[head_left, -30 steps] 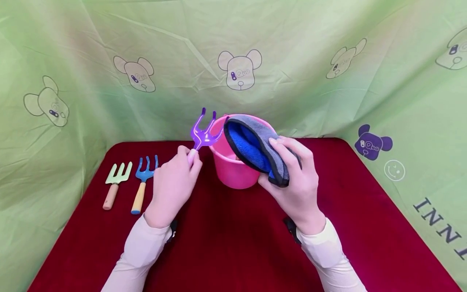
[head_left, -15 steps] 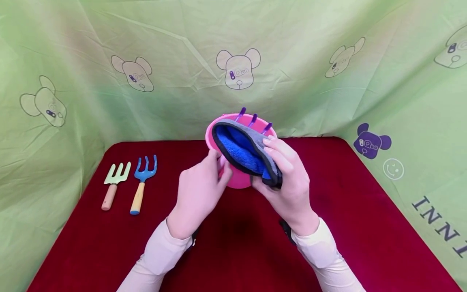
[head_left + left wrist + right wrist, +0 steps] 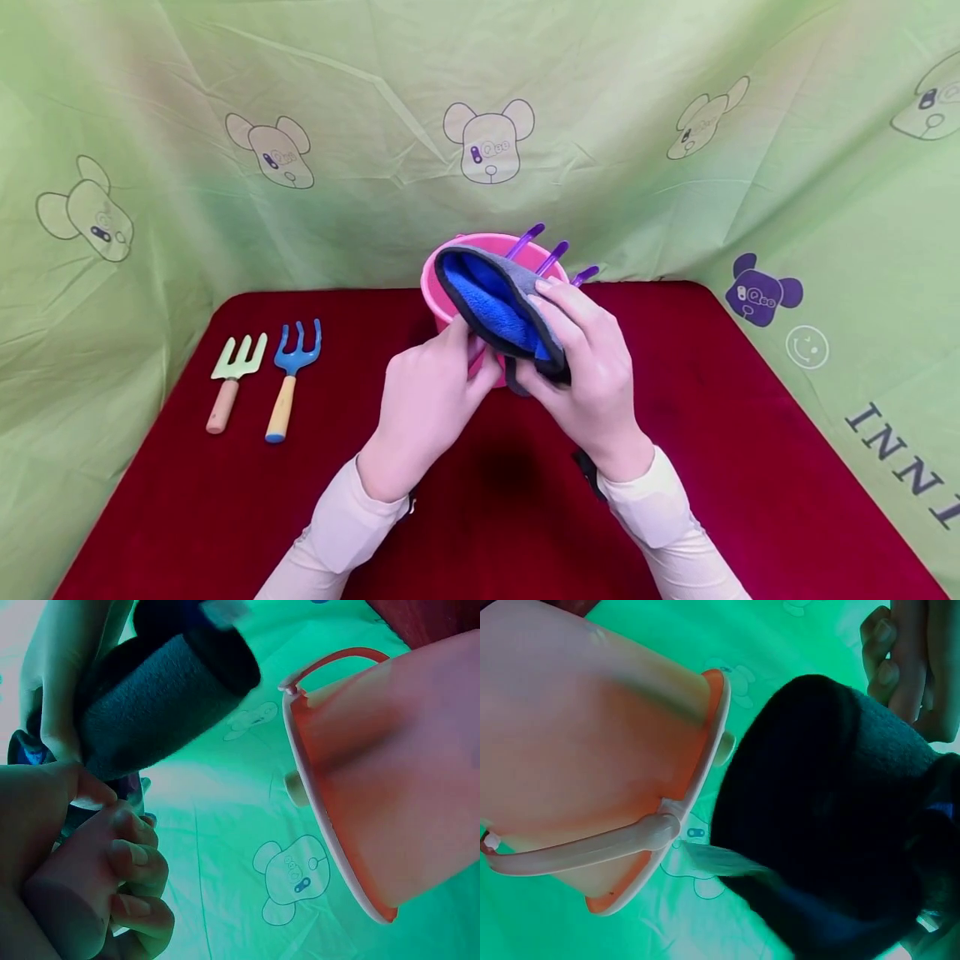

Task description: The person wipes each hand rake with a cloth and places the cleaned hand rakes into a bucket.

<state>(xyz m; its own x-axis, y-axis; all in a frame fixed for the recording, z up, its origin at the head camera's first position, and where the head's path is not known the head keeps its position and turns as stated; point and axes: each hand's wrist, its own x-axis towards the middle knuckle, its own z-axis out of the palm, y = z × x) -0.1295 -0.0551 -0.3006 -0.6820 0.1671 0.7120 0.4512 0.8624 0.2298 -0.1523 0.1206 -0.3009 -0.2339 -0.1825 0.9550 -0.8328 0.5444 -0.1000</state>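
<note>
My left hand (image 3: 431, 396) grips a hand fork by its pale handle (image 3: 71, 911). The fork's purple tines (image 3: 552, 258) show past the far edge of a folded cloth (image 3: 476, 292), which hides its neck in the head view. Held in my right hand (image 3: 588, 367), the cloth is grey with a blue fleecy inside and black edging; its whitish tag (image 3: 720, 859) hangs out in the right wrist view. Both hands are close together above the near side of a pink bucket (image 3: 438, 292), and the cloth overlaps its rim in the head view.
On the dark red table (image 3: 225, 517) to the left lie a pale green hand fork (image 3: 238, 358) and a blue hand fork (image 3: 297, 358). A small pale rounded end (image 3: 295, 789) sticks out above the bucket's rim. Green printed curtain (image 3: 360, 192) surrounds the table.
My left hand has moved right, carrying the purple hand fork behind the cloth; its tines have shifted from left of the bucket to its far right. The cloth has moved slightly left.
</note>
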